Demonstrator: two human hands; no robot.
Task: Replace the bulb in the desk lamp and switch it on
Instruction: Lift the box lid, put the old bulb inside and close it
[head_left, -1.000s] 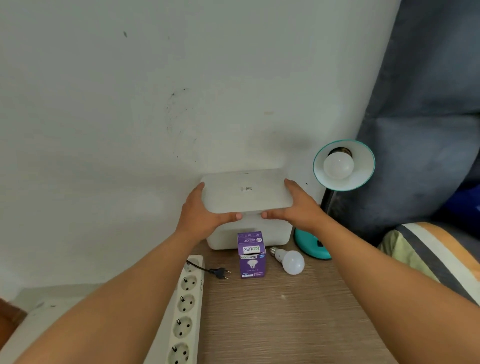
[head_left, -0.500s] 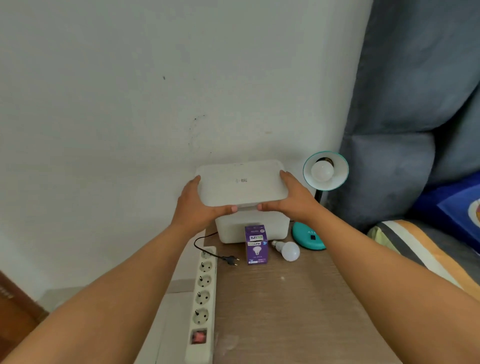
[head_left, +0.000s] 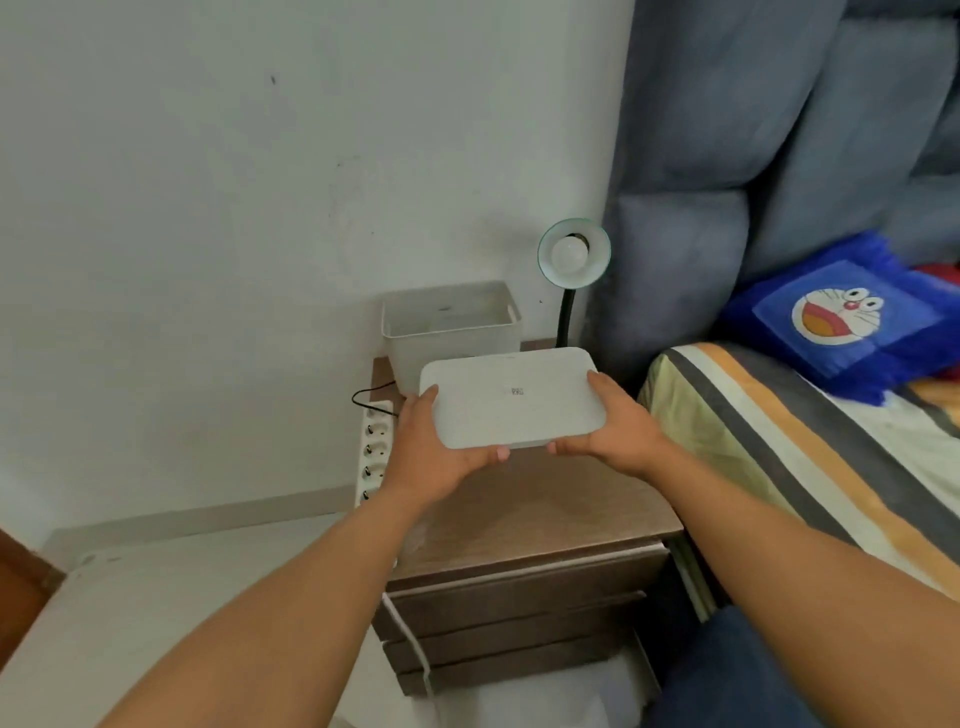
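Your left hand (head_left: 431, 457) and right hand (head_left: 618, 436) now clamp the white lid (head_left: 511, 397) by its ends, lifted off the box (head_left: 449, 332) beyond them, while the lamp (head_left: 573, 252) past your right hand keeps its old bulb (head_left: 569, 253), so swapping hasn't begun.

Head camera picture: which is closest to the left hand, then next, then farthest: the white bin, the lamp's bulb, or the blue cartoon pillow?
From the left hand, which holds the lid's left edge:
1. White bin, just behind it on the nightstand.
2. Lamp's bulb, farther back and to the right, inside the shade.
3. Blue cartoon pillow, far right on the bed.
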